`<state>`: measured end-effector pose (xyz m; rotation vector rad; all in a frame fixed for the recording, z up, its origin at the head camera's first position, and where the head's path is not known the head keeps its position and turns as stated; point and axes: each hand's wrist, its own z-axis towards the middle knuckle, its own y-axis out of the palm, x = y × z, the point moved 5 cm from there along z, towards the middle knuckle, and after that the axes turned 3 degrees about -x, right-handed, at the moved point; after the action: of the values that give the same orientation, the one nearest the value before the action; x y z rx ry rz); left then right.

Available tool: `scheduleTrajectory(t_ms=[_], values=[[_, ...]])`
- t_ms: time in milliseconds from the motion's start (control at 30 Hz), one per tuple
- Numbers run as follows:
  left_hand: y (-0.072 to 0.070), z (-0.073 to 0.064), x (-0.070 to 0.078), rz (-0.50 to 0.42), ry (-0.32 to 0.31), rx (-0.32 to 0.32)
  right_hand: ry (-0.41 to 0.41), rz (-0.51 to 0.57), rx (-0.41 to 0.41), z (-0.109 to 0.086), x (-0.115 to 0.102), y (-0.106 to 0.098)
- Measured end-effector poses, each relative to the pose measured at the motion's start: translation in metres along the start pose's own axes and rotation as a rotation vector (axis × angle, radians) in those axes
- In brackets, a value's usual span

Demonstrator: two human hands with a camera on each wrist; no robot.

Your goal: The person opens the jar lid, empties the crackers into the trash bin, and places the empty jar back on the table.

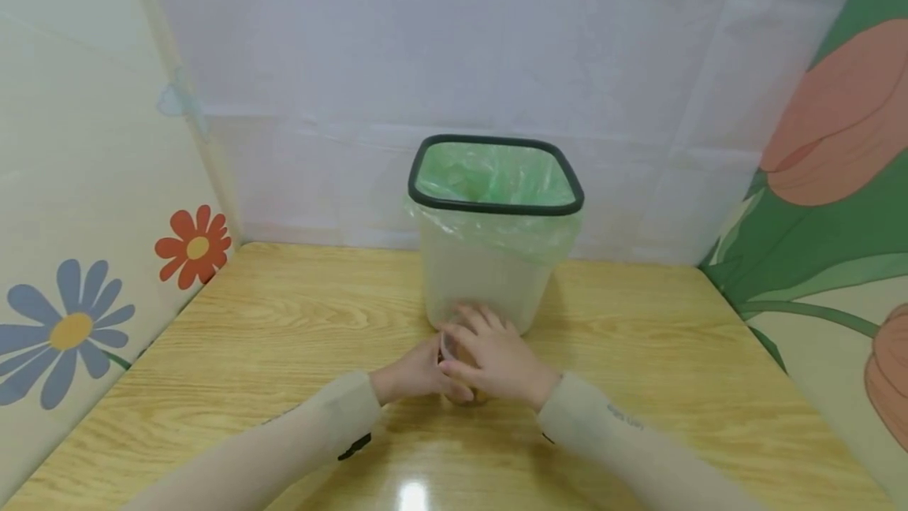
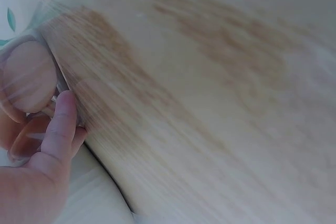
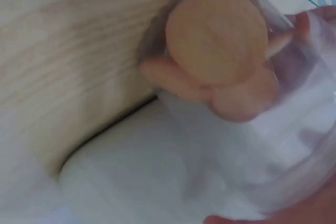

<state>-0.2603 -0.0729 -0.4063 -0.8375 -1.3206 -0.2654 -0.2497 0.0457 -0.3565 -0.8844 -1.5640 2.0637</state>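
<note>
Curling round clear container (image 3: 218, 51), long axis unclear, fingers of left hand (image 1: 422, 373), right hand's (image 1: 502, 357) grip uncertain

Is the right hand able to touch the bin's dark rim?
Probably yes: the way up the front of the bin looks free, though the right hand would first have to leave the clear container.

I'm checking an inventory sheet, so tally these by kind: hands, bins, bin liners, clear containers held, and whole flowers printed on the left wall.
Hands: 2 (left hand, right hand)
Bins: 1 (pale bin)
Bin liners: 1 (green liner)
Clear containers: 1 (clear container)
Printed flowers: 2 (blue flower, red flower)
Total: 7
</note>
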Motion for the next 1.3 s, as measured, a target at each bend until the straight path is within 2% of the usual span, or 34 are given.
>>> scheduleTrajectory(t_ms=[100,267,400,567,833,1100,1300], values=[[0.001,0.000,0.001,-0.016,0.014,-0.009,0.024,-0.028,0.064,-0.001,-0.001,0.003],[0.002,0.002,0.001,-0.069,0.041,-0.037,0.026,-0.024,0.126,0.000,-0.001,0.004],[0.002,0.003,0.000,-0.088,0.052,-0.046,0.003,0.012,0.164,0.001,0.000,0.002],[0.001,0.003,0.000,-0.056,0.050,-0.026,-0.046,0.050,0.195,0.001,0.002,0.001],[0.001,-0.001,0.003,-0.001,0.003,0.010,-0.150,0.049,0.210,0.001,0.006,0.002],[0.001,-0.002,0.005,0.016,-0.019,0.023,-0.249,0.067,0.211,0.003,0.013,0.004],[0.001,-0.002,0.001,0.015,-0.040,0.026,-0.286,0.034,0.166,0.003,0.015,0.004]])
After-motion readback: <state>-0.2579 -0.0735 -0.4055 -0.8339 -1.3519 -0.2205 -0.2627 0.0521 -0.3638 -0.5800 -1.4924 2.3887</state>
